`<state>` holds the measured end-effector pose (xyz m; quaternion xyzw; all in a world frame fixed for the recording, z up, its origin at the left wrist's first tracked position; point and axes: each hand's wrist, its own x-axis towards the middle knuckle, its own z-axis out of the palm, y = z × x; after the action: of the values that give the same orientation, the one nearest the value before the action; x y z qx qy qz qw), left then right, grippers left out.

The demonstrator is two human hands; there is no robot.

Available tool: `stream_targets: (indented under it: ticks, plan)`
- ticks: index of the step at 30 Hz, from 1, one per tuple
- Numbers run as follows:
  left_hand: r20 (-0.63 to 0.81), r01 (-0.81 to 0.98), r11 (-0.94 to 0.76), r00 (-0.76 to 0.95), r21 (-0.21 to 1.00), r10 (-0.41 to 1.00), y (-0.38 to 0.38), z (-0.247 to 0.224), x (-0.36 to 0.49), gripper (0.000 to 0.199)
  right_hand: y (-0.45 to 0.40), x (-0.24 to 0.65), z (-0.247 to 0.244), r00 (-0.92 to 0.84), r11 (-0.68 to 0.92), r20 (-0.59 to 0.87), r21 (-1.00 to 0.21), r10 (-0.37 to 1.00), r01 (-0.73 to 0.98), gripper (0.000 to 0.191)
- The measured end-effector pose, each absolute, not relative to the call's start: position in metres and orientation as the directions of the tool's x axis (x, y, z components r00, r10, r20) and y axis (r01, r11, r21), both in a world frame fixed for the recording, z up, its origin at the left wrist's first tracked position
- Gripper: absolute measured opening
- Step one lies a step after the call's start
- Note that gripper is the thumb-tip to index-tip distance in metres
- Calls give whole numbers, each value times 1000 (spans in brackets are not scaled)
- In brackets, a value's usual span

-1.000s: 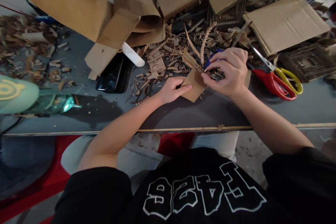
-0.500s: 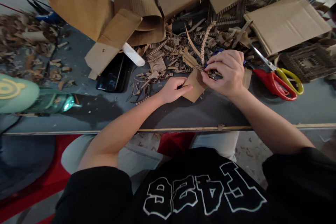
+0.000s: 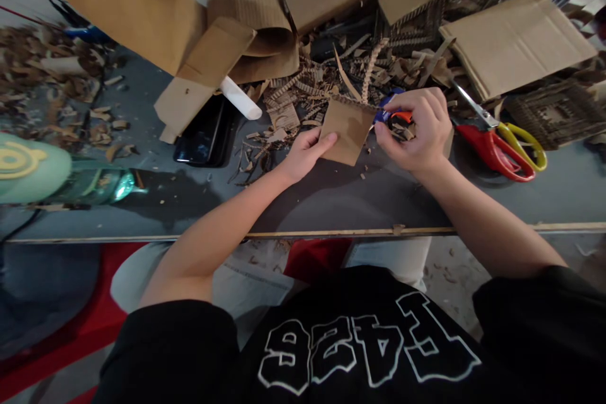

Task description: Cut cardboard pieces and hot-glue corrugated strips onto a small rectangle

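Note:
My left hand (image 3: 307,150) is closed on the left edge of a square cardboard piece (image 3: 348,132), its thumb flat on the face. The piece is tilted above the table. A thin, dark corrugated strip (image 3: 353,101) runs along its top edge towards my right hand (image 3: 421,129). That hand is beside the piece's right corner, thumb and index fingertips apart. Through the gap shows an orange part (image 3: 403,116) of something blue and orange, mostly hidden. Behind the piece, cardboard scraps (image 3: 307,91) lie heaped, and a curled corrugated strip (image 3: 372,69) stands up.
Scissors (image 3: 497,145) with red and yellow handles lie right of my hands. A dark phone (image 3: 199,136) and a white stick (image 3: 241,99) are to the left. A green bottle (image 3: 33,167) lies at far left. Cardboard sheets (image 3: 521,41) and a rolled piece (image 3: 246,0) line the back.
The cardboard piece has moved up and left with my left hand, and turned flatter to view. My right hand has moved slightly right, its thumb and index finger parting.

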<state>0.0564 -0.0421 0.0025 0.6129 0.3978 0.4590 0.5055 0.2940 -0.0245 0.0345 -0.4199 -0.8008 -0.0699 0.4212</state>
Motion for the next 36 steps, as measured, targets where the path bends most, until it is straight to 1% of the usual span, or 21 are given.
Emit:
stream_targets:
  ticks: [2,4,6,8,10,13,15,16,17,19,20,21,22,24,25,26,27,29,31,33,36]
  plan:
    - [143,-49,-136,215,990,966,-39,-2,57,65,-25,294,35,-257,615,733,-268,630,742,30]
    - [128,-101,-108,215,989,968,-38,-4,57,65,-26,292,36,-239,622,723,-321,648,714,32]
    - [138,-131,-109,242,985,960,-39,-2,57,63,-28,289,38,-274,672,703,-382,657,634,37]
    - [154,-126,-122,293,985,944,-44,0,58,62,-31,285,39,-353,715,650,-447,673,537,41]
    - [155,-78,-136,361,988,919,-49,2,59,62,-33,281,38,-414,715,586,-519,697,468,46]
    - [195,25,-226,422,974,885,-48,7,54,69,-33,276,35,-401,672,539,-605,741,427,50]
    - [270,128,-334,359,934,893,-39,14,43,74,-31,277,31,-355,652,547,-632,758,418,50]
    - [310,211,-375,286,903,907,-33,20,33,74,-29,278,30,-328,648,559,-635,761,420,50]
    - [330,338,-374,182,863,926,-27,27,22,65,-27,279,29,-301,649,577,-632,759,425,50]
    - [333,638,-275,32,719,943,-16,44,-5,42,-23,282,28,-258,663,622,-606,740,440,52]
    - [326,756,-183,-43,628,944,-13,52,-19,34,-23,283,28,-249,675,643,-587,724,447,52]
    - [279,839,-79,-90,539,956,-12,61,-33,30,-23,283,29,-250,688,660,-567,708,452,52]
    - [204,891,53,-161,451,966,-14,68,-46,30,-23,283,30,-261,701,671,-547,694,457,52]
    - [35,932,286,-301,221,953,-21,78,-68,39,-26,281,32,-300,717,672,-514,678,471,51]
    - [-11,923,367,-369,112,930,-26,80,-77,50,-28,281,34,-321,720,663,-503,677,478,50]
    - [-29,919,390,-389,59,921,-32,81,-84,63,-29,280,35,-341,719,649,-498,680,485,50]
    - [-24,914,403,-403,47,915,-38,81,-89,73,-30,279,35,-358,717,636,-496,684,490,49]
    - [-19,914,395,-395,89,918,-46,79,-97,82,-30,279,35,-380,722,625,-492,681,486,46]
    - [-2,911,384,-388,150,922,-50,75,-101,84,-29,280,34,-384,733,635,-485,671,478,44]
    - [15,896,403,-413,183,911,-48,73,-101,84,-27,281,33,-369,732,648,-473,666,490,45]
    - [-47,846,501,-502,179,864,-40,70,-97,89,-24,284,31,-346,731,671,-449,656,514,46]
